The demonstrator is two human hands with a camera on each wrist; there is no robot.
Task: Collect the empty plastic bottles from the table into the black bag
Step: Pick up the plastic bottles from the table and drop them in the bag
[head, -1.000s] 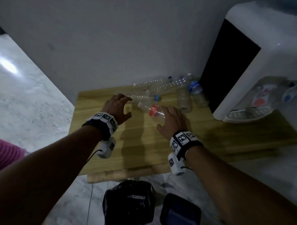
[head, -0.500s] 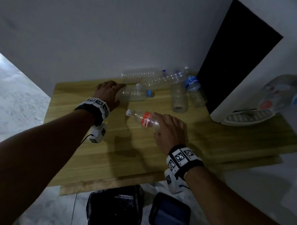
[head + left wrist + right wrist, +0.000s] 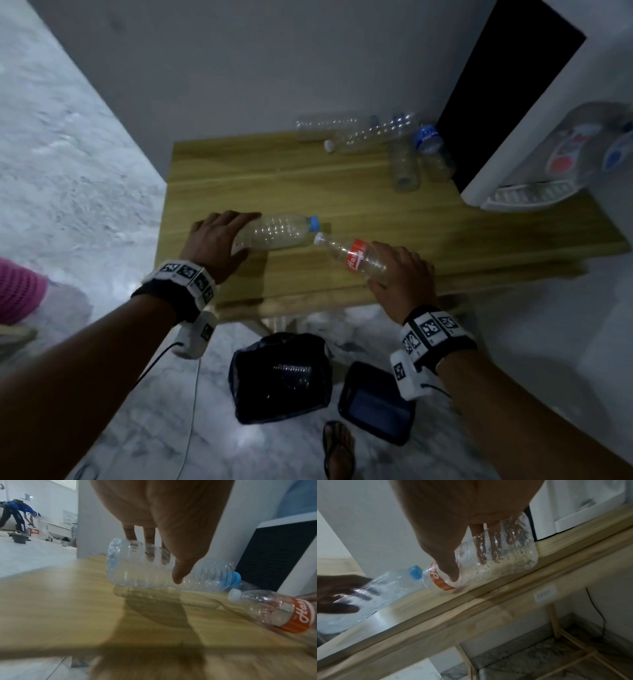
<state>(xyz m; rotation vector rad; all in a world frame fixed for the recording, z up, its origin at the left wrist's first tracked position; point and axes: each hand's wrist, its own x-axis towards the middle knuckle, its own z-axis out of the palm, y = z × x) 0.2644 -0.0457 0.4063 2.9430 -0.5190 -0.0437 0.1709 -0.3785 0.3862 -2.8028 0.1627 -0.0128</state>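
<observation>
My left hand (image 3: pixel 219 240) grips a clear bottle with a blue cap (image 3: pixel 277 231) near the table's front left; fingers and thumb wrap its base end (image 3: pixel 145 566). My right hand (image 3: pixel 400 277) holds a clear bottle with a red label and white cap (image 3: pixel 352 258) at the table's front edge, thumb and fingers around its body (image 3: pixel 489 563). Both bottles lie sideways, caps nearly touching. The black bag (image 3: pixel 281 377) stands open on the floor below the table edge. Several more empty bottles (image 3: pixel 370 135) lie at the back by the wall.
A white water dispenser (image 3: pixel 534 164) with a black side panel stands on the right of the wooden table (image 3: pixel 342 192). A dark flat case (image 3: pixel 376 401) lies on the marble floor beside the bag, with a sandalled foot (image 3: pixel 337 448) near it. A grey wall backs the table.
Both hands have drawn their bottles back from the table's middle toward its front edge. The left hand closed on the blue-capped bottle and pulled it away from the pile.
</observation>
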